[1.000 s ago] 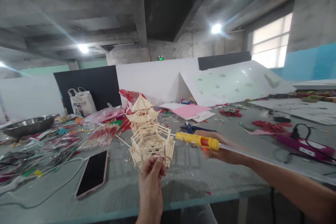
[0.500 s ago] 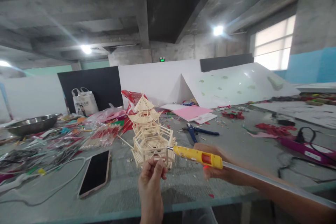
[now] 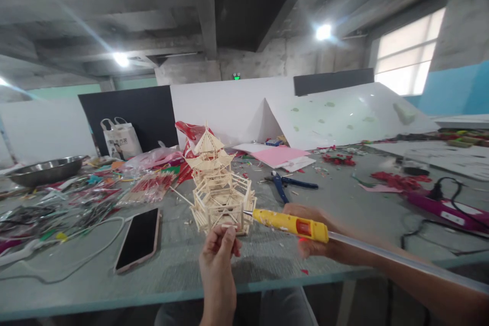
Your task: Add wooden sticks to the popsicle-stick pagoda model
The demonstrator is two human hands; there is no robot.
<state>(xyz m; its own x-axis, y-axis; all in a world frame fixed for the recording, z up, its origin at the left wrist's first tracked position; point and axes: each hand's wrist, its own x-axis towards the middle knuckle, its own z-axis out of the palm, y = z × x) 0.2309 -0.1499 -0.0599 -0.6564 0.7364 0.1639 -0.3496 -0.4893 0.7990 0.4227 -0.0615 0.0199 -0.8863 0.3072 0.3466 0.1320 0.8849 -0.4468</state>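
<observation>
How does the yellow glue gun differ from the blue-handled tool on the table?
The glue gun is mostly yellow; the blue-handled tool is dark blue. The glue gun is held in the right hand, while the blue-handled tool lies untouched on the table. The glue gun has one long body; the blue-handled tool has two spread handles. Both are hand tools.

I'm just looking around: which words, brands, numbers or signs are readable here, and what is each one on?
White tote bag: dark characters, the last two seemingly "古茗"; the rest is blurred.
Green lit sign: too small to read.
White label on the purple power strip: any print is too small to read.
I can read nothing else.
</observation>
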